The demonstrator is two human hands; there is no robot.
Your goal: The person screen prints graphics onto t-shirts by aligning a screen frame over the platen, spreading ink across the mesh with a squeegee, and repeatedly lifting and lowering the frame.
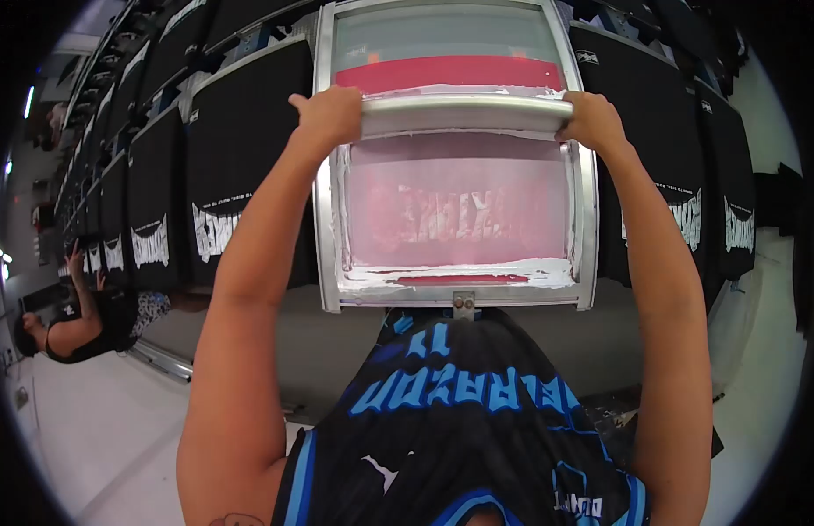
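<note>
A long metal squeegee (464,114) lies across the upper part of a metal-framed printing screen (326,254). Its left end is in the grip of my left hand (330,116), fingers wrapped round it and the thumb sticking out. My right hand (593,120) is closed on the right end. Below the squeegee the mesh (460,202) looks pink, with lettering showing through. White ink (547,272) is smeared along the mesh's lower edge and sides, and some lies at the squeegee. Above it runs a red band (451,74).
Black printed shirts (240,149) lie on boards in a row to the left, and more shirts (657,149) lie to the right. At the far left another person (92,320) stands by the row with an arm raised. A metal clamp (463,305) sits at the frame's near edge.
</note>
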